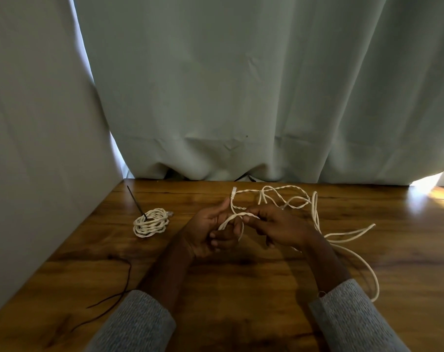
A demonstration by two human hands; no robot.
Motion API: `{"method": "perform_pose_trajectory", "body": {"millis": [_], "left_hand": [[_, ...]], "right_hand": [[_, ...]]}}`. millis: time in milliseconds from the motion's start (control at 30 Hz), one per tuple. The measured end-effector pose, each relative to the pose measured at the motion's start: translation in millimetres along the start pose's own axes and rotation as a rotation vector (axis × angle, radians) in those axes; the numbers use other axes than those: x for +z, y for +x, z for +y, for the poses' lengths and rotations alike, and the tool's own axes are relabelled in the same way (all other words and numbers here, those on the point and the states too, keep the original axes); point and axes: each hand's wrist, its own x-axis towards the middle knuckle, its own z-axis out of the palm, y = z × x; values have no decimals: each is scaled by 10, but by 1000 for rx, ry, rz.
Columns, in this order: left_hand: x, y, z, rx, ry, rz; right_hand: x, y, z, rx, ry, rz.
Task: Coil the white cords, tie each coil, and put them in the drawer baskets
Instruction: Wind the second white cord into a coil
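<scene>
One coil (151, 222) lies tied on the table (241, 288) at the left, while the left hand (210, 233) and right hand (276, 226) pinch the loose cord (317, 217), not yet coiled, and no basket is visible.

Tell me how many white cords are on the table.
2. One coiled cord lies left of the hands, a black tie through it. One loose cord sprawls at right, held in the left hand and right hand.

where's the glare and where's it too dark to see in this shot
Head view: sunlight blows out the table's far right corner and leaks past the curtain edges; the gap under the curtain is too dark to read; wide-angle bending bows the edges.
</scene>
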Motion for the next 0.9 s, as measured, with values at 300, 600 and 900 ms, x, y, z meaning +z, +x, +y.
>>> {"method": "perform_pose_trajectory", "body": {"millis": [300, 600, 900], "left_hand": [[-66, -14, 38, 106, -7, 176], [-45, 28, -12, 58, -44, 26], [-18, 26, 15, 196, -185, -38]], "right_hand": [[29, -43, -96, -49, 214, -15], [82, 28, -77, -108, 15, 168], [130, 97, -35, -165, -57, 251]]}}
